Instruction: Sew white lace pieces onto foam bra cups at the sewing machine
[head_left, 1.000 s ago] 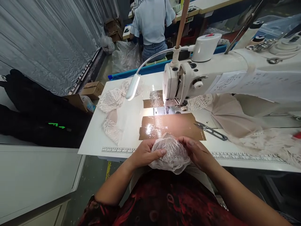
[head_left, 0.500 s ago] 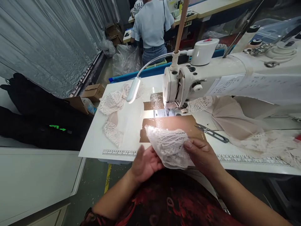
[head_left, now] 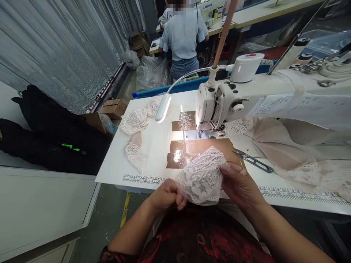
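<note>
Between my hands, over the front edge of the sewing table (head_left: pixel 161 146), I hold a white lace cup piece (head_left: pixel 204 175), its patterned side facing up. My left hand (head_left: pixel 168 195) is closed on its lower left edge. My right hand (head_left: pixel 239 179) pinches its right edge between thumb and fingers. Behind the piece stands a white sewing machine (head_left: pixel 212 106), its needle area lit. Thread snips (head_left: pixel 253 161) lie to the right of my right hand, on the edge of brown tape (head_left: pixel 203 146) stuck to the table.
More lace pieces (head_left: pixel 135 121) lie at the table's left. Beige fabric with lace (head_left: pixel 276 140) spreads under the machine arm. A lamp (head_left: pixel 163 107) on a bendy neck hangs over the table. A printed ruler (head_left: pixel 145 180) runs along the front edge. A co-worker (head_left: pixel 182 38) sits beyond.
My left hand has gone from open beneath the lace piece to closed on its left edge. The piece has turned, its pointed tip moving from upper left to upper right. The view has shifted slightly.
</note>
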### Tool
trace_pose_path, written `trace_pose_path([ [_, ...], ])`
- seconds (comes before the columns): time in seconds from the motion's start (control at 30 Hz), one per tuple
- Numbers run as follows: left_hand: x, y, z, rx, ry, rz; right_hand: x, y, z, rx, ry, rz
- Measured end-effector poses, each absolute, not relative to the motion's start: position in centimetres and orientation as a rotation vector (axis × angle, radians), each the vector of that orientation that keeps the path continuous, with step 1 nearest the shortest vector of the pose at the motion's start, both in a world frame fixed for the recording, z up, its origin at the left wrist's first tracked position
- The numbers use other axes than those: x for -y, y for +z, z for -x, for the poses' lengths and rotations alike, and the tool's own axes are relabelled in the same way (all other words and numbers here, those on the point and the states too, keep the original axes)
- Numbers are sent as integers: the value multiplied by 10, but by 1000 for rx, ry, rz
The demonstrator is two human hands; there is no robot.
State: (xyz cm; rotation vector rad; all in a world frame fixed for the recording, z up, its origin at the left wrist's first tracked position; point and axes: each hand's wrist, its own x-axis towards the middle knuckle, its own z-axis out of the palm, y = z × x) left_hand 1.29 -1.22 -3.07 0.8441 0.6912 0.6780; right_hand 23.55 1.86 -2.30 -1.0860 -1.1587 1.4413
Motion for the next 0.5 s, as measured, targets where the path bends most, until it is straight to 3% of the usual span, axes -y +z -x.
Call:
trace_pose_path([
  [0.03,11,-24,-1,-647,559,-982,-18,-22,-237,1133,1505,1086],
  [0.17,2,8,23,-859,907,-1370,-13,-13,-230,1225,1790,1040],
  [0.23,-2,18,18,-1028,863,-1572,-9,-8,-222,1372,1805,1019],
  [0.33,-4,16,1,-1068,670,-1636,-5,-2,-214,1532,1693,1057],
  [0.5,-1,3,-11,-993,651,-1655,-6,-3,-211,1625,1355,1106],
])
